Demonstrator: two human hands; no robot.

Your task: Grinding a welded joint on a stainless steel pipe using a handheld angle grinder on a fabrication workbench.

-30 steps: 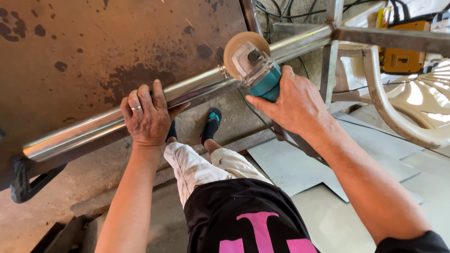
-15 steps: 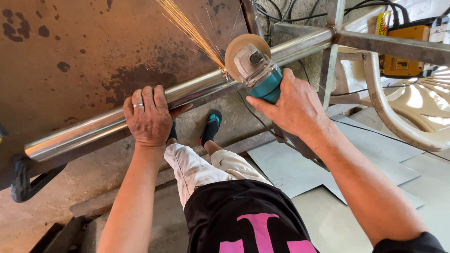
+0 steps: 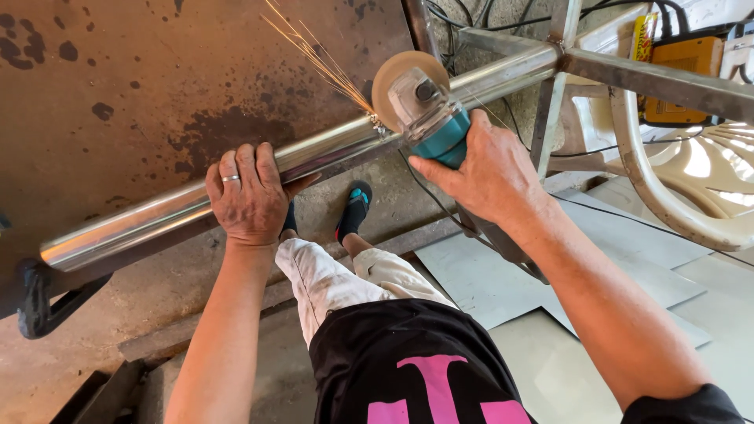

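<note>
A long shiny steel pipe (image 3: 141, 220) runs from lower left to upper right along the edge of a rusty metal plate (image 3: 157, 86). My left hand (image 3: 247, 196) is closed over the pipe near its middle, a ring on one finger. My right hand (image 3: 487, 169) grips a teal angle grinder (image 3: 436, 126). Its tan disc (image 3: 393, 74) touches the pipe, and orange sparks (image 3: 322, 63) fly up and left over the plate.
A steel frame (image 3: 644, 78) joins the pipe's right end. A white plastic chair (image 3: 691, 188) stands at right, a yellow box (image 3: 683, 78) with black cables behind it. Grey sheet pieces (image 3: 503, 275) lie on the floor beside my legs. A black clamp (image 3: 35, 302) hangs at lower left.
A second ago the disc threw no sparks; now sparks stream up and left from where the disc meets the pipe. Both hands stay in nearly the same places.
</note>
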